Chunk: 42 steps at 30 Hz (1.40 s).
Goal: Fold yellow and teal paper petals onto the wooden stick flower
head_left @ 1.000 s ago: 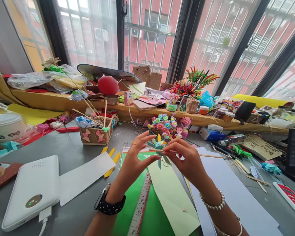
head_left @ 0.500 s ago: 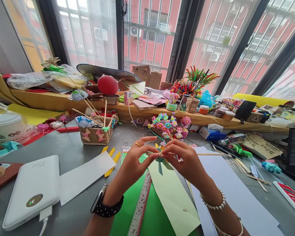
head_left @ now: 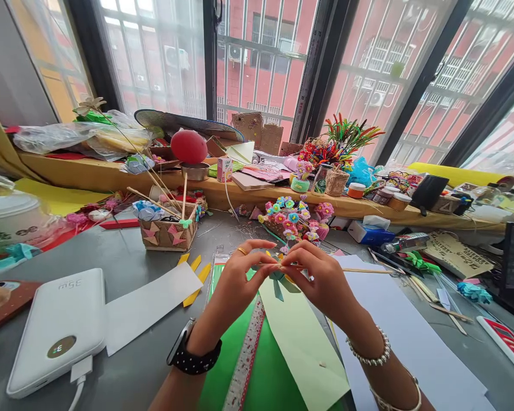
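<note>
My left hand and my right hand meet at the fingertips over the desk's middle, both pinched closed. Between them they grip a thin wooden stick, which lies level and reaches out past my right hand. Right at the fingertips, blue-green paper strips hang down, and a bit of yellow paper shows behind. My fingers hide most of that paper piece. Below lie a pale green paper sheet, a patterned ruler and a green folder or mat.
Left stand a white power bank, a white paper strip, yellow paper pieces and a cardboard box of sticks. White sheets lie right, near loose sticks and a red calculator. Behind are small flowers and a crowded ledge.
My left wrist has shifted slightly to the right. The fingertips stay pinched together on the stick, and the paper strips hang almost as before. The whole view has moved very slightly.
</note>
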### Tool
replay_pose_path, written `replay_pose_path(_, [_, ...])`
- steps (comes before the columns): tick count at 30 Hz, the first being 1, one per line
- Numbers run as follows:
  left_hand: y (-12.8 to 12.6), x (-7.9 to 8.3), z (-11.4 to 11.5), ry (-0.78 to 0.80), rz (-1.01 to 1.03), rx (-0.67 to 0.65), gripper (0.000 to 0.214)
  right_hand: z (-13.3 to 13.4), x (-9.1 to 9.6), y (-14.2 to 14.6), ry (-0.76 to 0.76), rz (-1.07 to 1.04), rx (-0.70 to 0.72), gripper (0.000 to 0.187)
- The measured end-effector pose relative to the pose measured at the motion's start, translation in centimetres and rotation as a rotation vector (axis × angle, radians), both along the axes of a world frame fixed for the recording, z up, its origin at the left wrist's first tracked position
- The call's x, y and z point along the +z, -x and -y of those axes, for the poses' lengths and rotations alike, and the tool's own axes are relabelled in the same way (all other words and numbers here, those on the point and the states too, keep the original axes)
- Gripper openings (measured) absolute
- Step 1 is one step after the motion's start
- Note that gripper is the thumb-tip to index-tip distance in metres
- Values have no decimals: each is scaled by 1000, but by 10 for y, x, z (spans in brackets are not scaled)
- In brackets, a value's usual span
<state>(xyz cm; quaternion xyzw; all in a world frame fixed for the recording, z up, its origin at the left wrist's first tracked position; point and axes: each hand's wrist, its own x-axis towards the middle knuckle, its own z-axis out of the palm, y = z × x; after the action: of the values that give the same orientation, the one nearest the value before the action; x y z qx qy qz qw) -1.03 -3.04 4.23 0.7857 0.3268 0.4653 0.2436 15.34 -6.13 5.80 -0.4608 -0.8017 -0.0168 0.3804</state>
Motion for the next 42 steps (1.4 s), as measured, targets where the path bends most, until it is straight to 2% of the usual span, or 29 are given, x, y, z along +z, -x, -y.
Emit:
replay_pose_path(9, [-3,-1,-1,-41,4,31,13,0,7,-7,217,-67,64,9])
replay_pose_path(19, [-3,-6,-2,-121,-18,77,12,-1,3,-3,224,-120,53,14])
replay_pose_path(24, [-1,-7,-4,-121,-12,59,13,-1,-2,0,64,-107,66,18])
replay_pose_path(31, [4,-5,-6,-165,-57,88,12,-4,-11,6,-266,87,4,17])
replay_pose_path(38, [10,-4,-9,-233,-140,109,13,-6,-16,9,-351,159,-23,16])
replay_pose_path(42, [12,-4,-9,-314,-166,154,12,-9,-18,10,-346,154,-14,16])
